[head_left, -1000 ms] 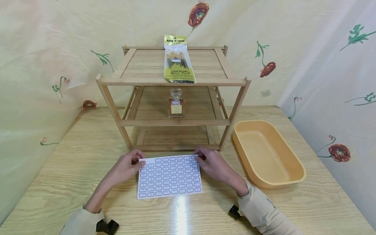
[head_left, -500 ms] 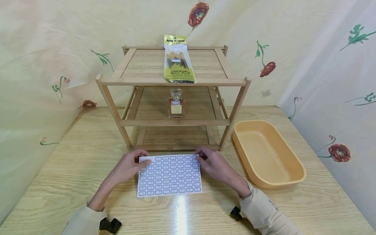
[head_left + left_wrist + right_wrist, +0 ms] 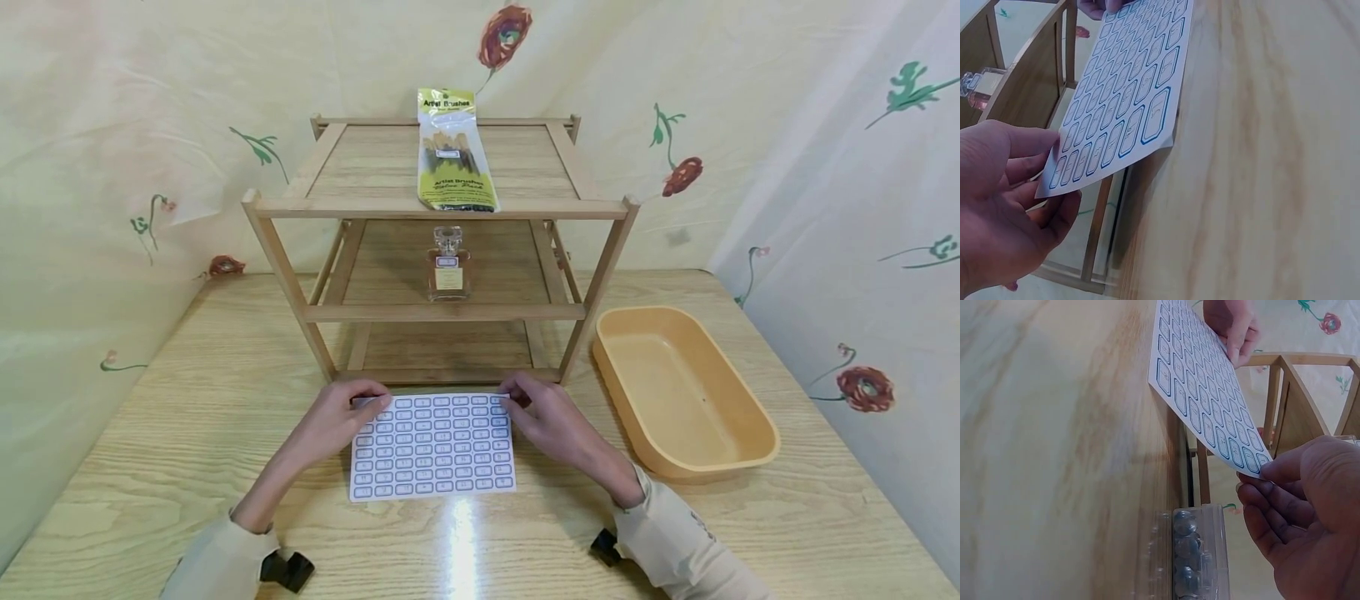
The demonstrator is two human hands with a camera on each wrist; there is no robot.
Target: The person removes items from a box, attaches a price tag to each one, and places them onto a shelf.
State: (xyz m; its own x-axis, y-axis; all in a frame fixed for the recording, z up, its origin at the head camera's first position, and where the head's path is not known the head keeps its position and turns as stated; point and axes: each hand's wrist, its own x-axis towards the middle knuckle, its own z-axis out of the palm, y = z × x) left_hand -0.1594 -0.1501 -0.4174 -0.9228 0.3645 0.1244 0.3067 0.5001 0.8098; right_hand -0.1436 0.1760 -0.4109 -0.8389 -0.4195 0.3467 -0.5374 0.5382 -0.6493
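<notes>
A white sheet of label stickers [image 3: 433, 450], printed with rows of blue-framed boxes, is held before the shelf. My left hand [image 3: 330, 421] pinches its upper left corner, thumb on the printed face and fingers behind. At the upper right corner my right hand [image 3: 551, 421] pinches it the same way. Both wrist views show the sheet [image 3: 1119, 94] tilted, with its far edge raised off the table. On the wooden shelf [image 3: 446, 313] behind it, a perfume bottle [image 3: 449, 271] stands on the middle tier. A pack of artist brushes [image 3: 456, 171] lies on top. Each bears a small label.
An orange-yellow plastic basin [image 3: 686, 400] sits on the table to the right of the shelf. In the right wrist view a clear plastic case [image 3: 1200, 556] holds several round glassy pieces. Flower-patterned cloth [image 3: 187, 125] hangs behind and at the sides.
My left hand has slid a little to the right along the sheet's top edge. The sheet's lower edge has risen slightly in the head view. My right hand has barely moved.
</notes>
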